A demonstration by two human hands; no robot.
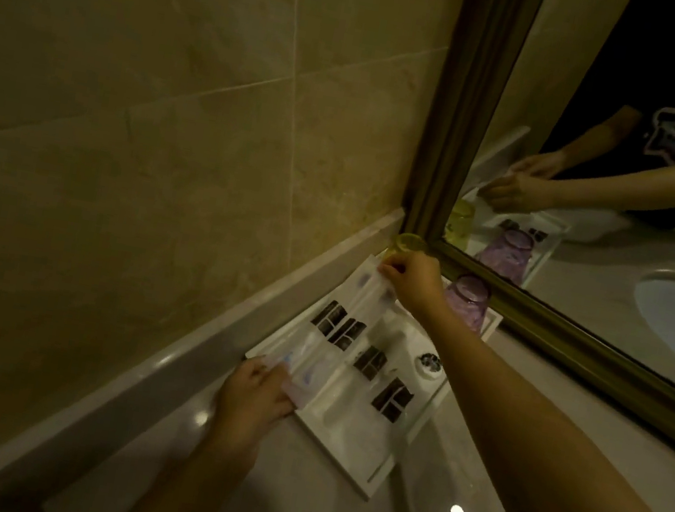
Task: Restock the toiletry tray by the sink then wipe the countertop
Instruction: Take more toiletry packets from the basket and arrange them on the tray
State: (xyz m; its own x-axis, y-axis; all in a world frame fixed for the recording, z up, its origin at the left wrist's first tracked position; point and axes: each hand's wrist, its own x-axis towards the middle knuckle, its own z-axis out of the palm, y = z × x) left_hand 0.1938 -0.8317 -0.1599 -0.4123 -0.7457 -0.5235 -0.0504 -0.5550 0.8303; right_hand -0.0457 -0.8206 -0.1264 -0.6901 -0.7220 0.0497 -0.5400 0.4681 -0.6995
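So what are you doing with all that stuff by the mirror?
A person is filling the white tray in the counter corner. Both hands hold one long clear packet over it: the left hand at the near end, the right hand at the far end. A purple cup and a yellow cup stand by the mirror.

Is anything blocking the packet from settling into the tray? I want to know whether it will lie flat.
Nothing visible blocks it. Both hands, left and right, hold the long clear plastic packet over the white rectangular tray, on other white sachets already there.
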